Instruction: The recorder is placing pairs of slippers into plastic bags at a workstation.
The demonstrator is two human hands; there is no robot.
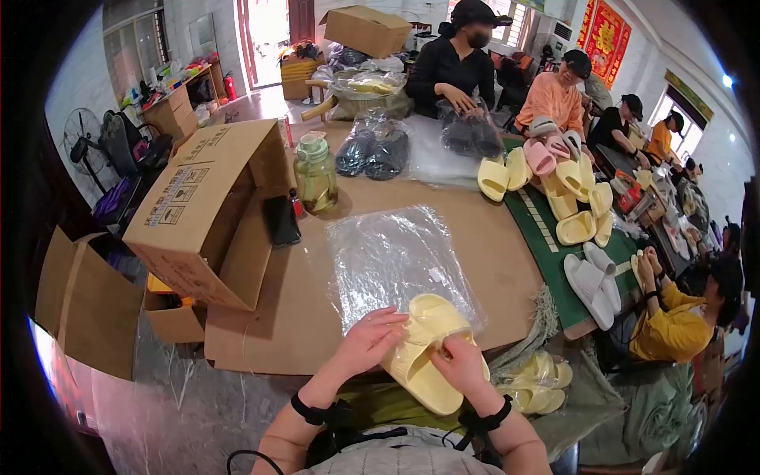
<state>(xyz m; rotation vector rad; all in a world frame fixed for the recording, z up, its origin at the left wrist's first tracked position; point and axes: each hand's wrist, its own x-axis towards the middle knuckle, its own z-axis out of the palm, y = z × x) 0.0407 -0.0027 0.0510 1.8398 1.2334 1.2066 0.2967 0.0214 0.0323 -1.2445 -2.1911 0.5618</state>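
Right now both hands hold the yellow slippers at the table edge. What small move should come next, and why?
Probably slide the yellow slippers forward onto the clear plastic bags. The left hand and right hand already grip the pair stacked together, and the bags lie flat just beyond them on the cardboard-covered table. Whether a bag mouth is open cannot be seen, so this is a guess.

Pale yellow slippers [423, 348] lie by a clear plastic bag [396, 257] on brown cardboard [475, 237] beside a green mat [546, 237].
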